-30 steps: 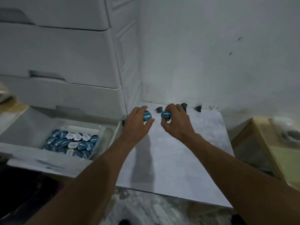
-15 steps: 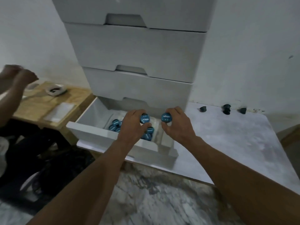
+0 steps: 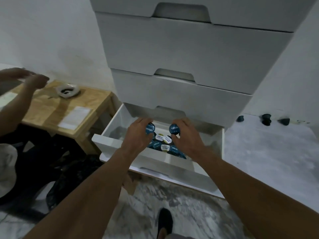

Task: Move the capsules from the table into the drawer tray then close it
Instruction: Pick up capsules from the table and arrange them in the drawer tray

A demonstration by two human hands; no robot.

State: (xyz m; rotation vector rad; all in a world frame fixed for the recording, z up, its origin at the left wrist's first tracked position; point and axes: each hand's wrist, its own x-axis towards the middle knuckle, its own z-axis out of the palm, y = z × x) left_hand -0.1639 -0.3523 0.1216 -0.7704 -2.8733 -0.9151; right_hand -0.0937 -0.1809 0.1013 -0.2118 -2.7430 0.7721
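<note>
My left hand (image 3: 137,136) pinches a blue capsule (image 3: 149,129), right hand (image 3: 189,138) a second capsule (image 3: 175,129), both over the drawer tray (image 3: 165,162) pile. I'd lower close before letting go. Three dark capsules (image 3: 266,118) on bench (image 3: 269,152), right of hands.

White walls (image 3: 51,31) meet a grey marbled floor (image 3: 183,206) beside a wooden side table (image 3: 50,107).

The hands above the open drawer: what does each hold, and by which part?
The left hand grips a blue capsule by its sides, lid facing the camera. The right hand grips a second blue capsule the same way.
</note>
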